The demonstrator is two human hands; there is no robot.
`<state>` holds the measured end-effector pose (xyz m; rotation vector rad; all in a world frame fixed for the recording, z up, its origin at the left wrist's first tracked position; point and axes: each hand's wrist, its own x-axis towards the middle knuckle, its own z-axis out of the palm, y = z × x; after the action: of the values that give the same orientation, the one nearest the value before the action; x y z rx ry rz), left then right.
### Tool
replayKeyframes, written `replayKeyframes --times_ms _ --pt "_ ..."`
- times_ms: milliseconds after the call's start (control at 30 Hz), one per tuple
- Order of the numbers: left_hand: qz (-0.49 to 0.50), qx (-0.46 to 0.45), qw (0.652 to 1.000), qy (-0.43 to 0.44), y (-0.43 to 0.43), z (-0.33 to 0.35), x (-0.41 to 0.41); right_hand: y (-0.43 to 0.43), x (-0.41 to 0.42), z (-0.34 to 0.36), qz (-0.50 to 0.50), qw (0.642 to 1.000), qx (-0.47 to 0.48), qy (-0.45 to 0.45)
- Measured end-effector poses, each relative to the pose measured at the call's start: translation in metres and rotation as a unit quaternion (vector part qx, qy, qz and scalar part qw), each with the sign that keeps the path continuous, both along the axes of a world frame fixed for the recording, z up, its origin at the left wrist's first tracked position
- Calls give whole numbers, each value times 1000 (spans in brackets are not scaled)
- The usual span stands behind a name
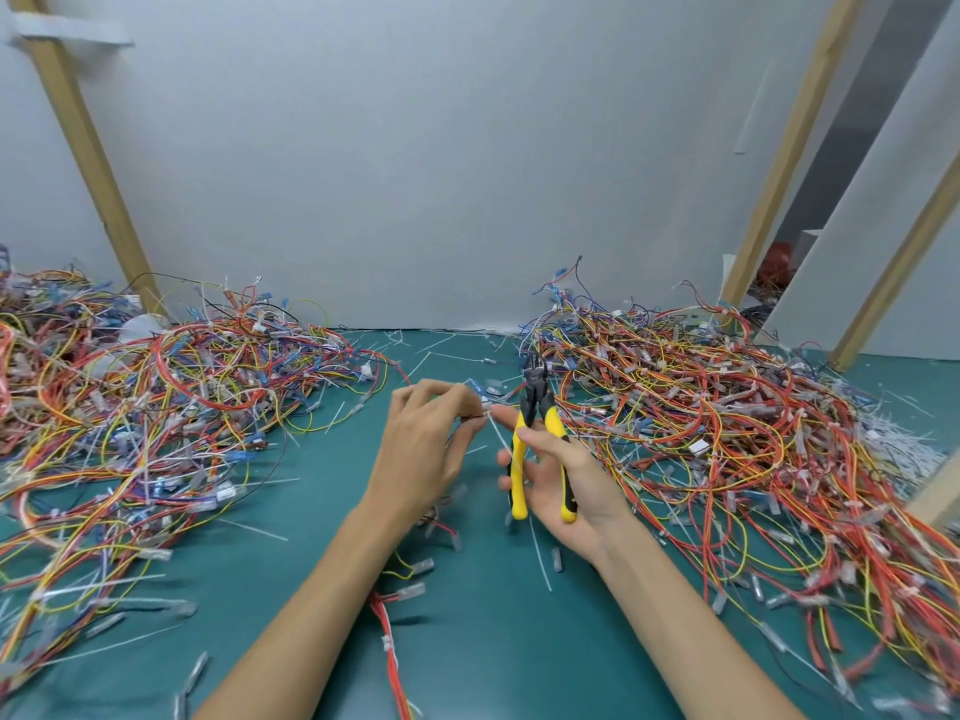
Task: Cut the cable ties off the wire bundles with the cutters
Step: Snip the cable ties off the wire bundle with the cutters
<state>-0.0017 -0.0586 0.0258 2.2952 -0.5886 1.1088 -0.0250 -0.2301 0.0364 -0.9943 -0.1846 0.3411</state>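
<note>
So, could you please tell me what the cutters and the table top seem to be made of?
Cutters: head looks like dark, dull metal; handles sleeved in yellow and black plastic or rubber. Table top: probably a matte green rubber or vinyl mat, smooth and even.

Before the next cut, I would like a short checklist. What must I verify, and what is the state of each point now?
1. The right hand holds the cutters: ok.
2. The left hand pinches the white tie: ok.
3. The blades sit around the tie: not ok, they point up, away from it.
4. The blades are open enough: cannot tell, blurred.
5. The fingers are away from the blades: ok.
</note>
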Motion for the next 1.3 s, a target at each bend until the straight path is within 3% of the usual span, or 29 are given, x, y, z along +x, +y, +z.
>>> replayKeyframes --times_ms 267,533,767,933,1033,1167,1300 --pt "30 61 997 -48 0 2 -4 -2 -1 -3 21 999 -6 27" --pt "30 31 998 55 -2 -3 -6 -1 0 -10 7 998 -46 40" --pt "-4 21 995 96 3 -9 -1 -1 2 -12 -5 998 -44 54" --pt "12 48 999 20 3 -8 -2 -4 2 -11 -6 997 -38 68" --pt "-9 -3 1000 2 4 -8 0 -5 0 -10 2 997 -39 60" --pt "-104 -124 981 103 5 -10 -2 -7 -2 -7 0 997 -69 29" --pt "-100 -178 965 164 3 -11 -1 -10 -4 1 -58 974 -219 -21"
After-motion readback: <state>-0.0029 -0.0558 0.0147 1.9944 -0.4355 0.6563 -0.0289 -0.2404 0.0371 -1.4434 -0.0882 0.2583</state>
